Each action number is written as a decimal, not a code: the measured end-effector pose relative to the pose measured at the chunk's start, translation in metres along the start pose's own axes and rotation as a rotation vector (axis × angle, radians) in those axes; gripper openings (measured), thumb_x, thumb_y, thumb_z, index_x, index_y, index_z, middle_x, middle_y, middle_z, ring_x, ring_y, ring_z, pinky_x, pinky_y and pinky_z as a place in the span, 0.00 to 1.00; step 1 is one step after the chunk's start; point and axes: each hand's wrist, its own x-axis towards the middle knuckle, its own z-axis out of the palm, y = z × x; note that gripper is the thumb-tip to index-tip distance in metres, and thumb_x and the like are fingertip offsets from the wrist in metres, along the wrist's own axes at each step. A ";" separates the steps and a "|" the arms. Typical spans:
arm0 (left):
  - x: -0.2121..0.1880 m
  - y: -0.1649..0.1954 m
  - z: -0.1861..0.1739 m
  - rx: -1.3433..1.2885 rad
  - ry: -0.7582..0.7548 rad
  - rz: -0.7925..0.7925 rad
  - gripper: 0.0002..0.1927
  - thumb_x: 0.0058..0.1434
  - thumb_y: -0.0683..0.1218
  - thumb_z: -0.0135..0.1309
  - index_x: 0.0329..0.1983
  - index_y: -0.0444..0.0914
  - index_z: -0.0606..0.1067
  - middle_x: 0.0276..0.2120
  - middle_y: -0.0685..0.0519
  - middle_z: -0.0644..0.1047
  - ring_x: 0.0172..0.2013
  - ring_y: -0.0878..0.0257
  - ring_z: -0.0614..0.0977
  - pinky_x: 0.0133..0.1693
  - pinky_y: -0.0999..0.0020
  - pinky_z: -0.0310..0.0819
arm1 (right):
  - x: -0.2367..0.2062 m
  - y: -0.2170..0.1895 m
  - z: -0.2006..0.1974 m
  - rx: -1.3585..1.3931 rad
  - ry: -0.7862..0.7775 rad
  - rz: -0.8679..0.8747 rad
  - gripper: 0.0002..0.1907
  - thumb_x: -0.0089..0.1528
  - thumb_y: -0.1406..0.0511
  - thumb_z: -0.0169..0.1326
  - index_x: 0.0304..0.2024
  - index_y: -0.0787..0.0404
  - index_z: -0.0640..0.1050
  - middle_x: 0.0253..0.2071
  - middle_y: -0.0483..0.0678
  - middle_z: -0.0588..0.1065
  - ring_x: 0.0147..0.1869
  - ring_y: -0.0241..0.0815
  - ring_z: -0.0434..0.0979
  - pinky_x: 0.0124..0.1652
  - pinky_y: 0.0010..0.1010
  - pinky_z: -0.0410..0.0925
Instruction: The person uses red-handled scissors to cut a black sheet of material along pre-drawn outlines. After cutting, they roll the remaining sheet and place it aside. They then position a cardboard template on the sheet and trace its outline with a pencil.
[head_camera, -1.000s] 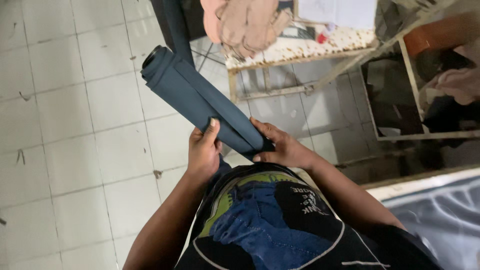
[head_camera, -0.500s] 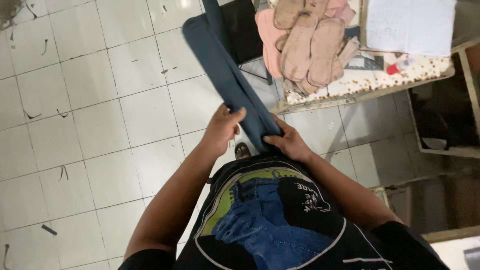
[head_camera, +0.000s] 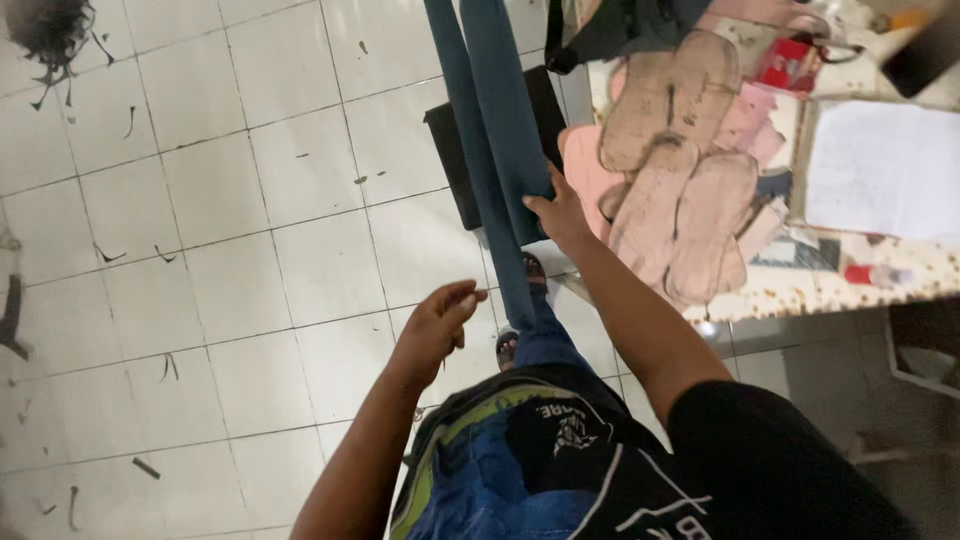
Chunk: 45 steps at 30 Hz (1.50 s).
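A long roll of dark blue-grey material (head_camera: 492, 130) stands almost upright in front of me, its lower end near my feet and its top out of frame. My right hand (head_camera: 556, 210) grips the roll's right side about halfway up. My left hand (head_camera: 440, 322) hangs lower left of the roll with fingers loosely curled, holding nothing, a little apart from it. Pink and tan sole-shaped cutouts (head_camera: 665, 190) lie stacked on the table just right of the roll.
A patterned table (head_camera: 800, 290) at the right carries the cutouts, white paper (head_camera: 880, 165), a red object (head_camera: 790, 62) and a marker. A black flat panel (head_camera: 462, 150) leans behind the roll. The white tiled floor (head_camera: 220, 220) holds dark scraps and a tuft.
The roll has swung from slanted to nearly upright. My left hand has let go of it and dropped lower left; my right hand has slid up its side.
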 end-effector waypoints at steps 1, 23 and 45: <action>0.002 0.001 -0.003 0.010 0.030 -0.028 0.27 0.65 0.50 0.51 0.65 0.32 0.69 0.55 0.51 0.81 0.22 0.71 0.68 0.25 0.76 0.64 | 0.015 0.005 0.005 -0.075 -0.024 0.026 0.44 0.58 0.67 0.57 0.75 0.59 0.59 0.67 0.58 0.71 0.69 0.50 0.71 0.65 0.35 0.64; 0.006 0.017 0.015 0.326 -0.066 0.257 0.23 0.65 0.51 0.55 0.57 0.32 0.73 0.43 0.49 0.81 0.30 0.72 0.78 0.28 0.74 0.73 | -0.169 -0.044 -0.014 0.363 -0.268 0.162 0.33 0.68 0.62 0.50 0.75 0.62 0.60 0.64 0.60 0.74 0.39 0.41 0.78 0.40 0.29 0.73; -0.123 0.014 0.197 0.442 -1.011 0.490 0.09 0.68 0.46 0.58 0.41 0.34 0.79 0.25 0.58 0.76 0.25 0.75 0.73 0.27 0.78 0.68 | -0.497 -0.070 -0.113 0.282 0.096 -0.284 0.47 0.65 0.64 0.59 0.79 0.61 0.48 0.74 0.61 0.63 0.49 0.42 0.80 0.52 0.35 0.74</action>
